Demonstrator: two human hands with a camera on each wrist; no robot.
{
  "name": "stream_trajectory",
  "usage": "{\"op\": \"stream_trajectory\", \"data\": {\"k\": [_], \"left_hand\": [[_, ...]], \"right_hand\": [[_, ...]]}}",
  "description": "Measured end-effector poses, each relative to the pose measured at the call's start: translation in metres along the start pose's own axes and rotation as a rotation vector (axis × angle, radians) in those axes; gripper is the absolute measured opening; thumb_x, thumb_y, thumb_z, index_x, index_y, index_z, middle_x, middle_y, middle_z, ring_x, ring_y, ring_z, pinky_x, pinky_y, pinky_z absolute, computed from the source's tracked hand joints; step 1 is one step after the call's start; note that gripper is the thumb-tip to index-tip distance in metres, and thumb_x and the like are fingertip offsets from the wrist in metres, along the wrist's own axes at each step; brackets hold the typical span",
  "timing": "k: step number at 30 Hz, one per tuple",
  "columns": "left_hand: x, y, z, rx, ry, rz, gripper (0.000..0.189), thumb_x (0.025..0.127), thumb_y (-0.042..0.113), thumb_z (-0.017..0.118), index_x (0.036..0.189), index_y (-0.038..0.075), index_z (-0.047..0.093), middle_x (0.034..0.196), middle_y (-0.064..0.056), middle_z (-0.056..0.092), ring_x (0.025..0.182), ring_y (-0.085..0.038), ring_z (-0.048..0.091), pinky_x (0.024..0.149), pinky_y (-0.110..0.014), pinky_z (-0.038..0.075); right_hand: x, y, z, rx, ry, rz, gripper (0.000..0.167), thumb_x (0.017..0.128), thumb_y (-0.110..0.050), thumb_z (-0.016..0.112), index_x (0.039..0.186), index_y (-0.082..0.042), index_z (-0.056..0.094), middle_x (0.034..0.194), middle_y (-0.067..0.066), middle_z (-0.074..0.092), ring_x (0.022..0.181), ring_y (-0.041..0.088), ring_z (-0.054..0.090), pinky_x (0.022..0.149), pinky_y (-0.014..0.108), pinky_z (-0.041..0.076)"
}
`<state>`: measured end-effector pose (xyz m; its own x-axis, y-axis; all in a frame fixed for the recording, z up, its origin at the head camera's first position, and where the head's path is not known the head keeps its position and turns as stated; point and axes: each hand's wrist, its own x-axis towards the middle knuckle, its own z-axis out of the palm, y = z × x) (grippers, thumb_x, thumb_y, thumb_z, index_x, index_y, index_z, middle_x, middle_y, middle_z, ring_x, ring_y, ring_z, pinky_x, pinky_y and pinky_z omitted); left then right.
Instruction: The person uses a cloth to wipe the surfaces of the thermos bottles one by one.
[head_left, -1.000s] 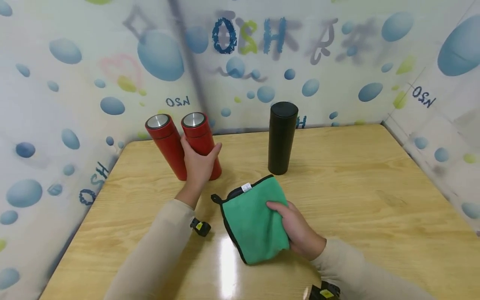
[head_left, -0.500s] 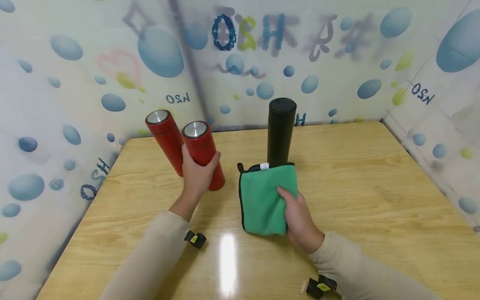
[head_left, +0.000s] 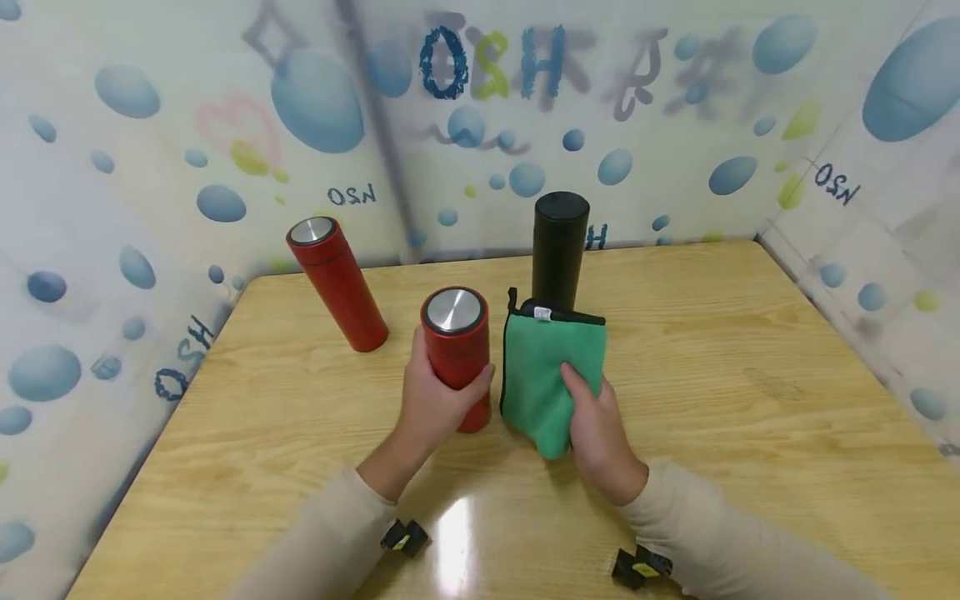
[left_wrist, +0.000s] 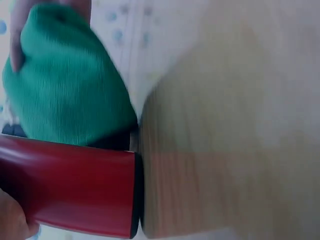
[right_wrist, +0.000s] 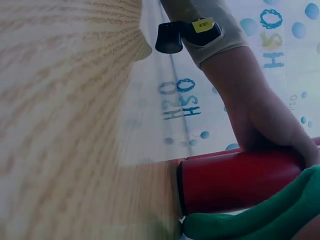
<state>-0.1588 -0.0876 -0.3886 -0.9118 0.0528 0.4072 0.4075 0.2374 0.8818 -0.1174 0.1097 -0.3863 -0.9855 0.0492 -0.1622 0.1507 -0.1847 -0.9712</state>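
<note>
My left hand (head_left: 435,404) grips a red thermos bottle (head_left: 454,354) with a silver-topped lid, its fingers wrapped round the far side. The bottle stands nearly upright, its base at or just above the table. Just to its right, my right hand (head_left: 603,433) holds a folded green cloth (head_left: 551,375) with black edging and a white tag, thumb on the near face. Cloth and bottle are close together in the left wrist view, where the green fabric (left_wrist: 70,80) hangs beside the red bottle (left_wrist: 75,185). Most right-hand fingers are hidden behind the cloth.
Another red thermos bottle (head_left: 337,283) stands at the back left of the wooden table (head_left: 750,375). A black bottle (head_left: 558,250) stands at the back, its lower part hidden behind the cloth. A patterned wall (head_left: 660,125) closes off the back and sides.
My left hand has brought its red bottle rightward and nearer, away from the other red one. The cloth in my right hand has shifted up and right, now covering the black bottle's base.
</note>
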Motion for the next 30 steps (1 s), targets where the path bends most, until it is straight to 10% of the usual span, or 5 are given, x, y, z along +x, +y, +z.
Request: {"op": "stream_trajectory", "data": {"k": [15,22,30], "left_hand": [[-0.017,0.014,0.018,-0.058,-0.142,0.005,0.078,0.081,0.013,0.081,0.144,0.018,0.036,0.135,0.002,0.055,0.123,-0.018,0.055,0.098,-0.044,0.054],[-0.012,0.012,0.008,-0.064,-0.211,0.026,0.084,0.078,0.013,0.083,0.144,0.023,0.033,0.136,0.006,0.055,0.123,-0.016,0.054,0.098,-0.041,0.054],[-0.012,0.008,0.009,-0.083,-0.207,0.032,0.086,0.077,0.01,0.084,0.145,0.021,0.032,0.136,0.005,0.055,0.123,-0.017,0.055,0.1,-0.042,0.053]], "right_hand": [[-0.029,0.004,0.005,-0.17,-0.06,-0.285,0.035,0.107,-0.016,0.042,0.132,0.007,0.045,0.119,0.015,0.059,0.105,0.005,0.061,0.092,0.02,0.051],[-0.033,0.013,0.003,-0.192,-0.328,-0.533,0.034,0.106,-0.002,0.033,0.135,0.016,0.038,0.119,0.009,0.055,0.109,0.003,0.056,0.096,0.015,0.047],[-0.032,0.014,0.004,-0.302,-0.433,-0.477,0.034,0.104,-0.006,0.045,0.135,0.007,0.043,0.114,0.014,0.056,0.104,0.003,0.052,0.095,0.017,0.045]]}}
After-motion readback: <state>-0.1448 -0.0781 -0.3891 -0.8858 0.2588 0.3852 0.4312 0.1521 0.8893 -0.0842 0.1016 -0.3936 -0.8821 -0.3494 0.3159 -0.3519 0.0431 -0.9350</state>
